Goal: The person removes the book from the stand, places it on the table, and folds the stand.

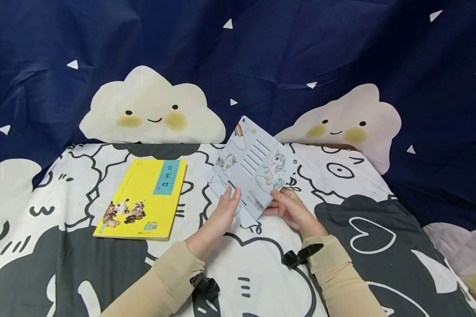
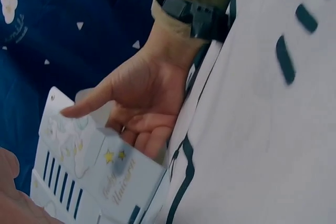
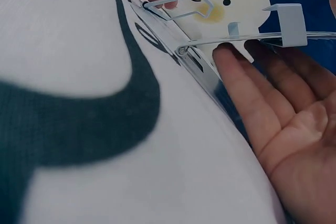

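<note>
A white metal book stand (image 1: 254, 160) printed with unicorns, a rainbow and rows of slots is held tilted above the bed sheet between both hands. My left hand (image 1: 224, 207) grips its lower left part, thumb on the printed face. At the lower right edge, my right hand (image 1: 291, 209) holds the stand with the thumb in front and fingers behind. The left wrist view shows the right hand (image 2: 144, 95) beside the panel's lettering. Seen nearly edge-on in the right wrist view, the stand shows a bent wire piece (image 3: 181, 4) and a folded metal tab (image 3: 293, 24).
A yellow book (image 1: 143, 202) with a blue title label lies flat to the left of the hands. Beneath everything spreads a black-and-white patterned sheet (image 1: 262, 251). A dark blue cloth (image 1: 262, 53) with cloud prints hangs behind.
</note>
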The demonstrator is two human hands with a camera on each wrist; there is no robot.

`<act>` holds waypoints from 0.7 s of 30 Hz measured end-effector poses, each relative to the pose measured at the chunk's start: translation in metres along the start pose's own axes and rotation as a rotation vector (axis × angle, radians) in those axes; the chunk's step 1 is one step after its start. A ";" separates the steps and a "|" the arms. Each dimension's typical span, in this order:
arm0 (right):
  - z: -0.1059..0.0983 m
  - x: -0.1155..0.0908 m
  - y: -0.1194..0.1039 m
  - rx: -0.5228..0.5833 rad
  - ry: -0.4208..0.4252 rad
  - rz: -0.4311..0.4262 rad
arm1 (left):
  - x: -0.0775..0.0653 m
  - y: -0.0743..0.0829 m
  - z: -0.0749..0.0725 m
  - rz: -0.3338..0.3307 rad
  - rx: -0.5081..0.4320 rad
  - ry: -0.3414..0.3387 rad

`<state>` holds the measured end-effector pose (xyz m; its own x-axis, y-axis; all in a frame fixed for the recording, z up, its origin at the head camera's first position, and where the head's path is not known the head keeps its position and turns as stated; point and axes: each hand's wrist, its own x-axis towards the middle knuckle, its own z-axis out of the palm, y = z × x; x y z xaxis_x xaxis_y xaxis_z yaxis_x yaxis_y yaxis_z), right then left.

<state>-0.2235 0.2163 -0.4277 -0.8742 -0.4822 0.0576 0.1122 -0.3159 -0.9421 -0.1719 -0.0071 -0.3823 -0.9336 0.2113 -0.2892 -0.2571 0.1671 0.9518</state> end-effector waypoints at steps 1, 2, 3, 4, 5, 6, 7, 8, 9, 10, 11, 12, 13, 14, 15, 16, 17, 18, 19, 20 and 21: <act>0.000 0.000 0.000 -0.007 -0.003 0.009 | -0.001 0.000 0.001 0.006 0.000 -0.001; 0.000 0.000 0.000 -0.010 -0.003 0.021 | -0.001 0.000 0.002 0.014 0.002 -0.001; 0.001 0.000 0.000 -0.012 -0.002 0.033 | -0.001 -0.001 0.003 0.019 0.005 0.000; 0.001 0.000 0.000 -0.015 -0.001 0.045 | -0.001 -0.002 0.003 0.021 0.008 0.003; 0.002 0.000 0.000 -0.020 0.002 0.057 | -0.001 -0.002 0.003 0.024 0.011 0.006; 0.003 0.000 0.000 -0.024 0.006 0.065 | -0.001 -0.002 0.003 0.026 0.011 0.008; 0.003 0.000 -0.001 -0.030 0.011 0.070 | 0.000 -0.003 0.003 0.024 0.010 0.010; 0.004 0.000 -0.001 -0.036 0.015 0.075 | 0.000 -0.003 0.003 0.021 0.011 0.011; 0.004 0.000 -0.001 -0.042 0.017 0.076 | 0.000 -0.004 0.003 0.017 0.009 0.012; 0.004 0.000 -0.001 -0.048 0.020 0.077 | 0.000 -0.004 0.003 0.014 0.008 0.011; 0.004 0.000 -0.001 -0.054 0.022 0.078 | 0.000 -0.004 0.002 0.012 0.006 0.010; 0.004 0.000 -0.001 -0.058 0.024 0.078 | 0.000 -0.004 0.002 0.010 0.006 0.007; 0.004 0.000 -0.001 -0.063 0.027 0.079 | 0.000 -0.004 0.002 0.007 0.007 0.004; 0.003 0.000 -0.001 -0.068 0.025 0.078 | 0.000 -0.003 0.001 0.006 0.008 0.001; 0.003 0.000 -0.001 -0.072 0.024 0.079 | 0.000 -0.003 0.001 0.005 0.009 -0.002; 0.003 0.000 0.000 -0.076 0.024 0.080 | 0.000 -0.003 0.000 0.005 0.012 -0.004; 0.002 0.000 0.000 -0.078 0.021 0.082 | 0.000 -0.003 0.000 0.006 0.013 -0.005; 0.002 0.000 0.000 -0.079 0.016 0.084 | 0.000 -0.003 -0.001 0.007 0.014 -0.005; 0.002 0.000 0.000 -0.079 0.013 0.087 | 0.000 -0.003 -0.001 0.009 0.014 -0.005; 0.002 0.000 0.000 -0.078 0.009 0.090 | 0.000 -0.003 -0.001 0.011 0.011 -0.005; 0.003 0.000 0.000 -0.075 0.005 0.094 | 0.000 -0.003 -0.002 0.013 0.011 -0.004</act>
<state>-0.2218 0.2142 -0.4266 -0.8639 -0.5026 -0.0339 0.1585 -0.2074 -0.9653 -0.1720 -0.0094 -0.3851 -0.9358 0.2176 -0.2773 -0.2422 0.1746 0.9544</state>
